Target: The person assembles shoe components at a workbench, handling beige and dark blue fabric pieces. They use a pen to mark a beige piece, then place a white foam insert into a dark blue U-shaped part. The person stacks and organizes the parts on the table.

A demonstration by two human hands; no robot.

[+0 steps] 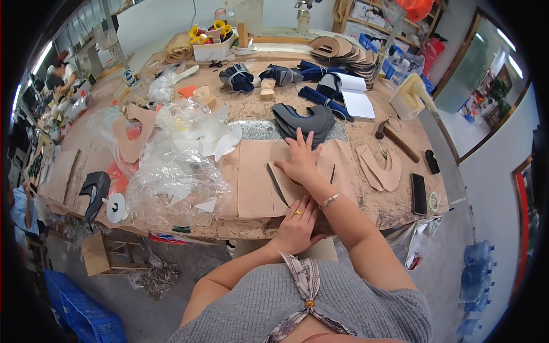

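A tan sheet of leather-like material (254,183) lies at the front of the workbench, with thin dark strips (277,184) on it. My right hand (299,160) rests on the sheet with its fingers spread. Its fingertips reach the near edge of a stack of dark grey curved pieces (306,119). Closer to me, my left hand (298,224), with a ring on one finger, lies at the sheet's front edge, its fingers stretched forward below my right wrist. A grey speckled slab (257,131) shows behind the sheet.
Crumpled clear plastic (177,171) covers the bench to the left. At the right lie tan curved cut-outs (384,171), a hammer (400,143) and a black phone (419,193). Dark blue bundles (326,102) and an open notebook (357,97) lie farther back.
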